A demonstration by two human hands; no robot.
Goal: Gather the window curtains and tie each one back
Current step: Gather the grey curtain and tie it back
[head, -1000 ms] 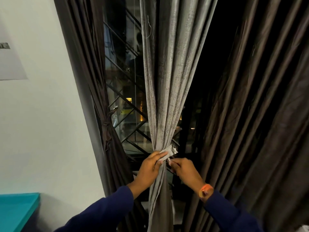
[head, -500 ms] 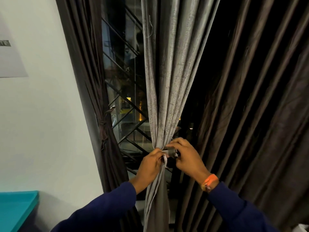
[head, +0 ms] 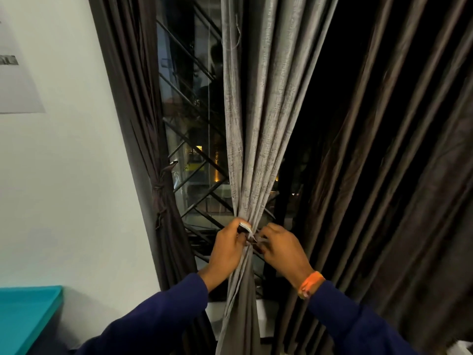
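We pinch the pale tie strip (head: 247, 230) with both hands, left hand (head: 227, 249) and right hand (head: 280, 248), around the gathered grey woven curtain (head: 258, 129) at mid-window. The dark brown left curtain (head: 163, 201) looks tied already; the wide brown right curtain (head: 384, 175) hangs loose.

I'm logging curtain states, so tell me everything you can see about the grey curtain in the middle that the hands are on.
The grey curtain hangs in front of the window, a coarse woven-looking fabric in long vertical folds. It is gathered to a narrow waist, then falls loosely below. A pale tie strip sits at the waist. The left hand grips the gather and strip; the right hand pinches at it from the other side. A loose thread dangles near its top.
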